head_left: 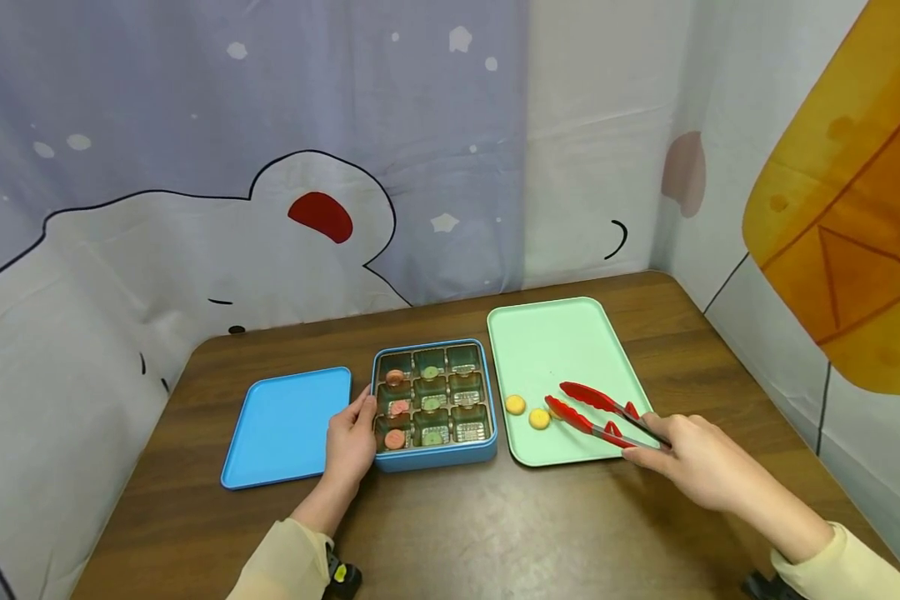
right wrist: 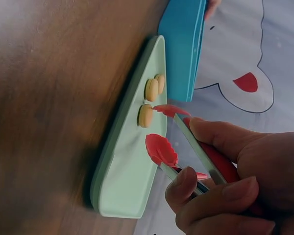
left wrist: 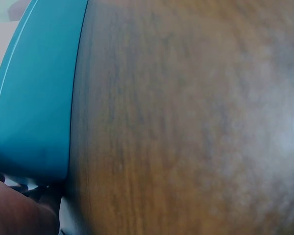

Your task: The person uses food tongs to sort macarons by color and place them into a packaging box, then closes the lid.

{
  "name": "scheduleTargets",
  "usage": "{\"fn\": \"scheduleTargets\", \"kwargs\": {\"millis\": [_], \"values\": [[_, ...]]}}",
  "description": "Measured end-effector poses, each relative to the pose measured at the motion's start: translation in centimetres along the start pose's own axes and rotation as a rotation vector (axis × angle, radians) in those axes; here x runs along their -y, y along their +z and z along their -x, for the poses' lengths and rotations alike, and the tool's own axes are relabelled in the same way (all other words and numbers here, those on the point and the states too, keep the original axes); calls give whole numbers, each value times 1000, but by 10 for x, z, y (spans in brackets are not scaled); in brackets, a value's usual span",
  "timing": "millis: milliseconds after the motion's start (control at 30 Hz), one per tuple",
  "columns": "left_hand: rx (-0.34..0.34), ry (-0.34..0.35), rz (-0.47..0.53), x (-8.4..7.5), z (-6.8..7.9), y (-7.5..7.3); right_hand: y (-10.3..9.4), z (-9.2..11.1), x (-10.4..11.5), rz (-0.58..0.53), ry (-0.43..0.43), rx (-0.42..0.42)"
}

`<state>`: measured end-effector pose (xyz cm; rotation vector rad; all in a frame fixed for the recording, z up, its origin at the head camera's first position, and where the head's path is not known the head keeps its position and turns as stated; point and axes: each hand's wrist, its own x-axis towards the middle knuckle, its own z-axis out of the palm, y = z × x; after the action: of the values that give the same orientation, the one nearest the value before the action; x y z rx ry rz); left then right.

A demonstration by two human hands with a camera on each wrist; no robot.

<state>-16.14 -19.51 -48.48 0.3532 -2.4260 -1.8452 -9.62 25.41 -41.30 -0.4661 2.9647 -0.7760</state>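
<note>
My left hand (head_left: 351,437) holds the left side of a blue box (head_left: 437,456), its fingers at the rim and side wall. Inside, a clear insert has three rows of compartments. Orange and pink macarons (head_left: 395,439) lie in its left column, green macarons (head_left: 431,403) in its middle one; the right column shows bare plastic. My right hand (head_left: 693,458) grips red-tipped tongs (head_left: 581,417), their jaws spread above a pale green tray (head_left: 547,333). Yellow macarons (right wrist: 145,115) rest on that tray, one of them right by a tong tip.
A flat blue lid (head_left: 288,429) lies on the wooden table (head_left: 450,533) to the left of the box. The tray stands just right of the box. Behind the table hangs a printed curtain (head_left: 450,150).
</note>
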Motion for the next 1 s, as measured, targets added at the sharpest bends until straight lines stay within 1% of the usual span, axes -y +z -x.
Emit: {"fn": "scheduleTargets", "kwargs": {"millis": [267,500,700,867,1000], "values": [[-11,4,-15,2,-1,0,3,9,1,-21,-10,11],[-13,0,-14,2,-1,0,6,9,-3,3,12,9],[-10,0,-11,2,-1,0,7,9,-4,-4,10,3],[-5,2,-5,3,-1,0,5,9,-3,-3,2,4],[-12,5,-10,3,-1,0,-1,6,-2,4,-17,-5]]}}
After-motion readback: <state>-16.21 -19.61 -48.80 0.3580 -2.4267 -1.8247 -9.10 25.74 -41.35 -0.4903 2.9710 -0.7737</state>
